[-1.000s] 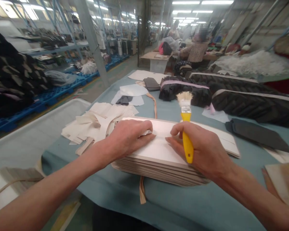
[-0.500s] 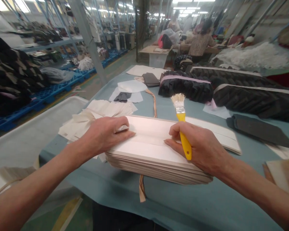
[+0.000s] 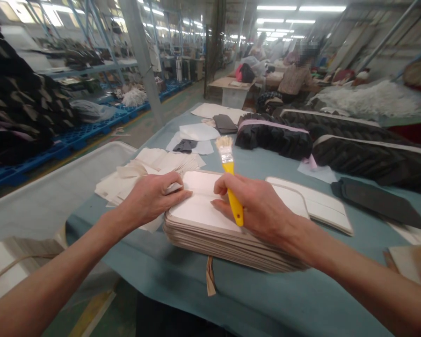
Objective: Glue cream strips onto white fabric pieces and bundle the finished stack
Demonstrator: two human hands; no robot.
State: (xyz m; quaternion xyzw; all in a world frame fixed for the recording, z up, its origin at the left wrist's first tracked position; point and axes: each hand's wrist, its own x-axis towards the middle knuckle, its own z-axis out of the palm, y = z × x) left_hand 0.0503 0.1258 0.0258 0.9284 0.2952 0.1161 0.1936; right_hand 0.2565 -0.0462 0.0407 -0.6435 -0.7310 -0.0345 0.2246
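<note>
A paintbrush (image 3: 235, 201) with a yellow handle and pale bristles is in my right hand (image 3: 256, 201), bristles pointing up and away. The fingers of that hand curl low over a stack of white-topped panels (image 3: 199, 210) with brownish edges. My left hand (image 3: 154, 194) is closed at the stack's left end, its thumb lying along the top panel. A small white piece (image 3: 174, 187), perhaps paper or cloth, shows between its fingers. Under the stack runs a tan strap (image 3: 209, 276), its end hanging out in front.
Cream fabric pieces (image 3: 157, 161) fan out behind my left hand. White panels (image 3: 330, 203) lie to the right, near dark grey pieces (image 3: 375, 199). Bundled black pieces (image 3: 273, 138) stand farther back on the blue-green tabletop (image 3: 266, 299). A pale bin (image 3: 101, 164) adjoins the left edge.
My right hand has moved left across the stack with the paintbrush. My left hand stays at the stack's left end; the whole view has shifted slightly.
</note>
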